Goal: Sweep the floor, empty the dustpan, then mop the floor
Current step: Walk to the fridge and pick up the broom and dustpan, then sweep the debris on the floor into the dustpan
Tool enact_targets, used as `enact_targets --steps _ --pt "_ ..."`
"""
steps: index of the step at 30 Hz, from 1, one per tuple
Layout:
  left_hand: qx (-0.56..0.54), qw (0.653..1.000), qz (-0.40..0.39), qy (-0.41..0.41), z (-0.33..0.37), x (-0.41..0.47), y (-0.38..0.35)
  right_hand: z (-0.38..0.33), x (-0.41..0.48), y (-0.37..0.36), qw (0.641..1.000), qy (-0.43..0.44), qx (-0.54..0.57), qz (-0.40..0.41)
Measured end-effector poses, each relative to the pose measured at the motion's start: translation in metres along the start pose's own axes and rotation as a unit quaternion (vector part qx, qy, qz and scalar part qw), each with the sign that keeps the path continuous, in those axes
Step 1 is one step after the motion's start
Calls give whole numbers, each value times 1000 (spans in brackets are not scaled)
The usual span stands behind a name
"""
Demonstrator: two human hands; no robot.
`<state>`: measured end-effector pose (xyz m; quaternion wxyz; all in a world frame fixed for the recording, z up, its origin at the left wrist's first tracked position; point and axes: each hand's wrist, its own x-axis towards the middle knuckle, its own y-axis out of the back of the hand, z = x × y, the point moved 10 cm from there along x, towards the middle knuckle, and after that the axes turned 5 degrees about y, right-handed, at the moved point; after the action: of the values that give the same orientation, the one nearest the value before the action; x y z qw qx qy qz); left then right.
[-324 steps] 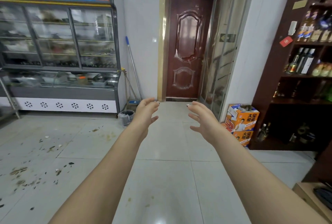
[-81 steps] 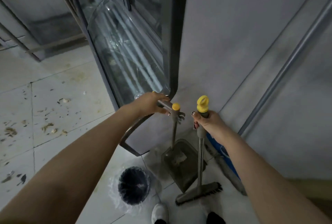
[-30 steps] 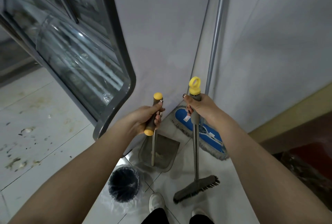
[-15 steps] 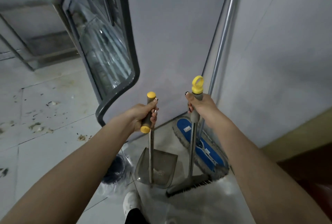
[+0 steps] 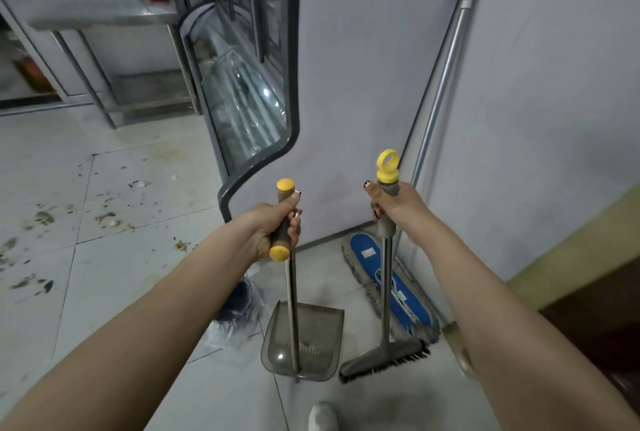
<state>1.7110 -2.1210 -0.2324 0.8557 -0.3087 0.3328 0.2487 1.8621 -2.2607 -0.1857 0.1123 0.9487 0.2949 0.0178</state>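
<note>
My left hand (image 5: 273, 223) grips the grey, yellow-capped handle of the long-handled dustpan (image 5: 303, 344), whose grey scoop hangs just above the tiles in front of my feet. My right hand (image 5: 391, 204) grips the broom (image 5: 384, 358) just below its yellow ring cap; the black bristle head hangs near the floor beside the scoop. The blue flat mop (image 5: 391, 288) lies on the floor against the wall behind the broom, its metal pole leaning up into the corner. Dark scraps of dirt (image 5: 45, 219) litter the tiles at the left.
A glass-fronted display cooler (image 5: 249, 101) stands straight ahead with its side panel close to my hands. A small dark bin (image 5: 239, 302) lined with clear plastic sits by my left forearm. A steel counter (image 5: 97, 18) is at the back left. My white shoe (image 5: 322, 416) shows below.
Both hands have lifted the dustpan and broom away from the corner and swung them left toward the open floor; the view has turned left, showing more dirty tiles.
</note>
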Motion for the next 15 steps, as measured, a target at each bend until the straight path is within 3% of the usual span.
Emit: enact_targets --steps 15 --pt "-81 993 74 -49 -101 -139 98 -21 -151 -55 999 31 -19 -37"
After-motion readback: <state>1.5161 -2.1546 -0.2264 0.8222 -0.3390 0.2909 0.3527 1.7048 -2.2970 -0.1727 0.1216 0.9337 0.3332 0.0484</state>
